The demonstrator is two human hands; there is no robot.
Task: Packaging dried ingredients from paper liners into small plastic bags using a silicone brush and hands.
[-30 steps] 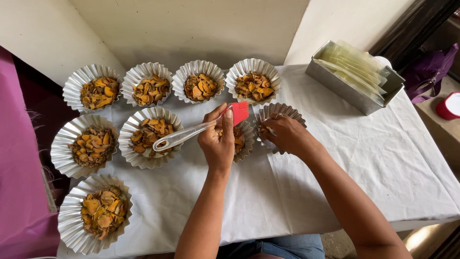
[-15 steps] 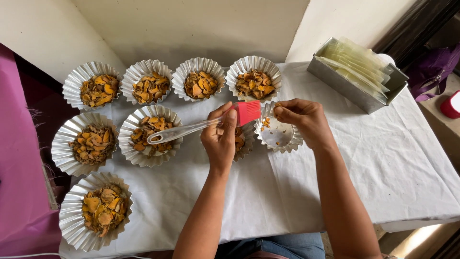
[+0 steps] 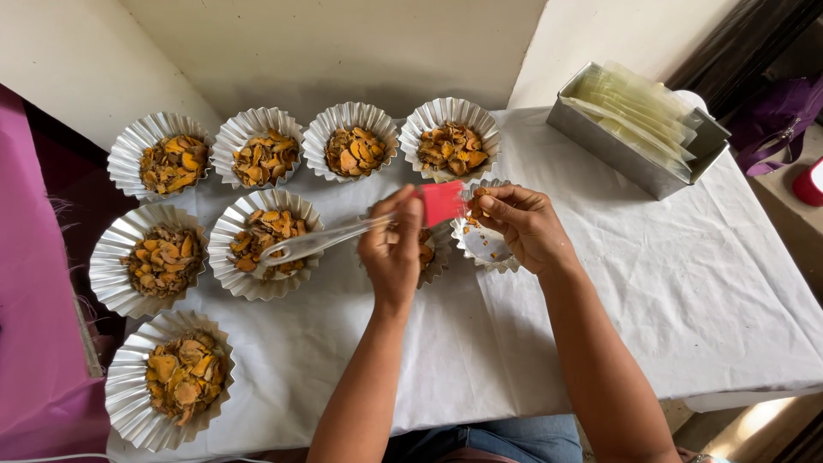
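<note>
while the left hand (image 3: 393,249) holds a red spatula (image 3: 441,202), the right hand (image 3: 519,225) tilts a foil cup (image 3: 484,244).

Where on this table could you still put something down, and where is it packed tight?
The white cloth lies bare right of the right hand, in front of the metal tray. A smaller bare strip runs along the near edge between the forearms. The left side is crowded with foil cups of orange slices, almost rim to rim, around the left hand.

Your spatula (image 3: 360,230): clear glossy plastic handle, matt red blade, probably silicone; at three o'clock, a shiny crimped foil cup (image 3: 485,247).
</note>
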